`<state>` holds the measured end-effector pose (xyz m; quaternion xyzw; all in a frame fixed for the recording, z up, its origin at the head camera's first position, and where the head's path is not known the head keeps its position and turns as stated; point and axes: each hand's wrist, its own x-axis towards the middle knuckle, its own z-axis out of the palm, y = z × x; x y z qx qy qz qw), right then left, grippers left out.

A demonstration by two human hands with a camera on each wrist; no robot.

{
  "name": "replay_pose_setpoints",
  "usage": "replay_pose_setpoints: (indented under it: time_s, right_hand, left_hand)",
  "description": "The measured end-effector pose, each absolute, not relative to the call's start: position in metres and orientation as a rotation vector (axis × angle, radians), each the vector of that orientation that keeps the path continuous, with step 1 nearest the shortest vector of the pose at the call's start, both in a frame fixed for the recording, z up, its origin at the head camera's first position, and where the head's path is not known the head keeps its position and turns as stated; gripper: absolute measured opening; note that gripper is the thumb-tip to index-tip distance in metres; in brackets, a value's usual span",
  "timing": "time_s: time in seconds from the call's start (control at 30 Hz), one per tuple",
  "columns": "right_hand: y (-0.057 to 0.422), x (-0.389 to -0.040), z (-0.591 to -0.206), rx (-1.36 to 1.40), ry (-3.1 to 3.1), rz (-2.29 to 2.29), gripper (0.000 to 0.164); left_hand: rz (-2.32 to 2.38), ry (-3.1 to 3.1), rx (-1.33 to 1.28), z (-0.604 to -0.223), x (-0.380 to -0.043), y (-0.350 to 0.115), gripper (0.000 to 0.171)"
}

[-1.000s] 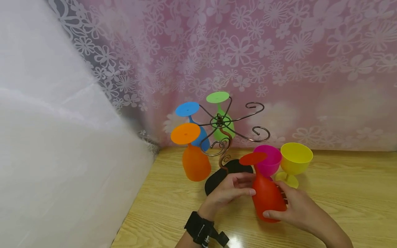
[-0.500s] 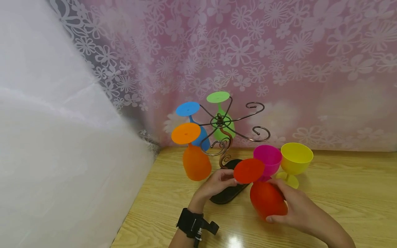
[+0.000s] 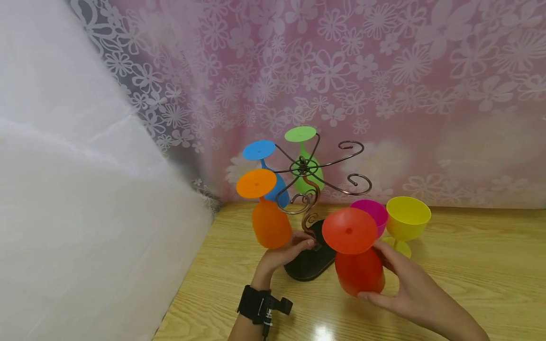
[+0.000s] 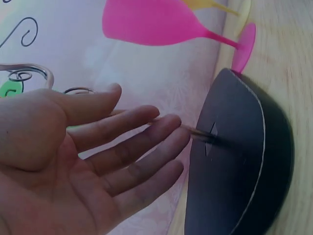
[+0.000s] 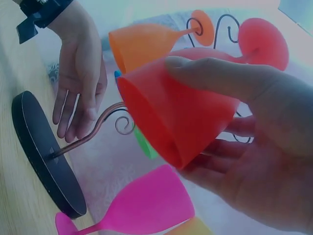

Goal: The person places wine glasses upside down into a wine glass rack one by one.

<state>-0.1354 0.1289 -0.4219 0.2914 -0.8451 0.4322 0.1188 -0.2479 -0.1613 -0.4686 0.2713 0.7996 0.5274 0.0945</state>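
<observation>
My right hand grips a red plastic wine goblet by its bowl. The goblet is upside down, foot up, in front of a metal goblet rack. In the right wrist view, the thumb lies across the red bowl with fingers on the far side. My left hand is by the rack's curved post, over its black base. The left wrist view shows this hand with fingers extended beside the post. Orange, blue and green goblets hang upside down from the rack's hooks.
A magenta goblet and a yellow goblet stand upright on the wooden table, right of the rack. Two curled hooks at the rack's right side bear no goblets. A pink flowered curtain hangs behind; a white sheet covers the left.
My left hand has moved away from the red goblet, leftward to the rack's post. My right hand has tipped the red goblet's foot toward the camera and shifted it slightly left and up.
</observation>
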Motion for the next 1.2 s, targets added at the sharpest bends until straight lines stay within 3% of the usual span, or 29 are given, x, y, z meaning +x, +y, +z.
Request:
replay_pose_setpoints:
  time_s: [0.4,0.63,0.97,1.2]
  right_hand:
    - [0.111,-0.130,-0.408,0.627,-2.396,1.413,0.094]
    - [0.103,-0.130,-0.408,0.582,-2.339,1.443,0.093]
    - [0.086,-0.128,-0.411,0.458,-2.330,1.445,0.090]
    - [0.080,-0.129,-0.413,0.395,-2.324,1.385,0.086]
  left_hand:
    - [1.824,2.362,0.817,-0.451,-0.240,-0.150,0.020]
    - [2.035,2.310,0.761,-0.455,-0.243,-0.138,0.033]
    - [2.232,2.280,0.620,-0.460,-0.240,-0.133,0.031]
    - [2.367,2.166,0.765,-0.461,-0.239,-0.134,0.034]
